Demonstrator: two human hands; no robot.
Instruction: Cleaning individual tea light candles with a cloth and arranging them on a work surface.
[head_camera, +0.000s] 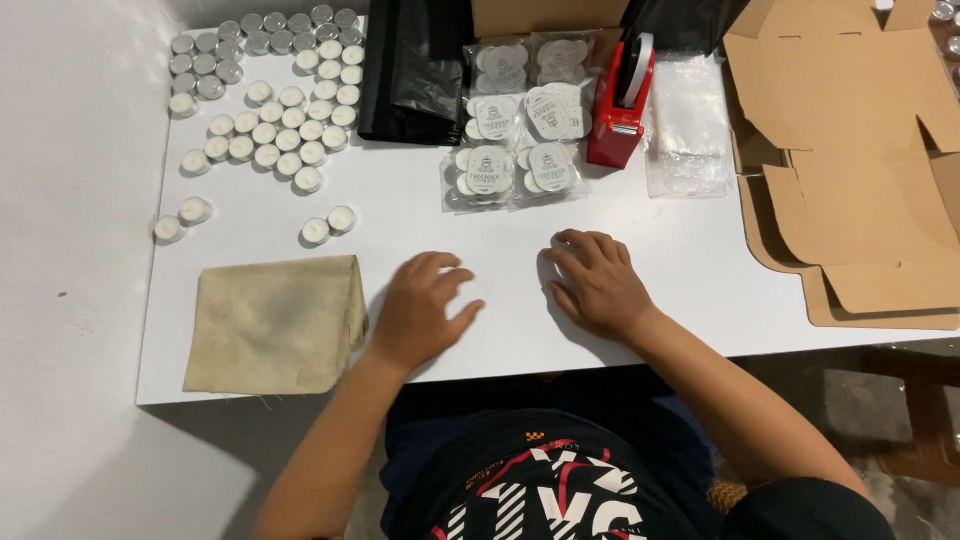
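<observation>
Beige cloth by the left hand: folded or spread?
Folded. The cloth lies flat with a doubled layer and crease along its right edge, beside the left hand.

Both hands are laid flat on the white table (690, 270), nothing gripped: left hand (420, 310) just beside a folded beige cloth (275, 325), right hand (598, 285) w/ fingers spread. Tealight candles (285, 135) are clustered top left; bagged candle packs (520, 125), a red tape dispenser (620, 110) & flat cardboard boxes (850, 160) are seen farther back/right.

Two hands, left (420, 312) and right (598, 285); one beige cloth (275, 325) at 8 o'clock; one red tape dispenser (620, 105); six clear packets of tealights (518, 120) at 12 o'clock; one flat cardboard box (850, 170).
</observation>
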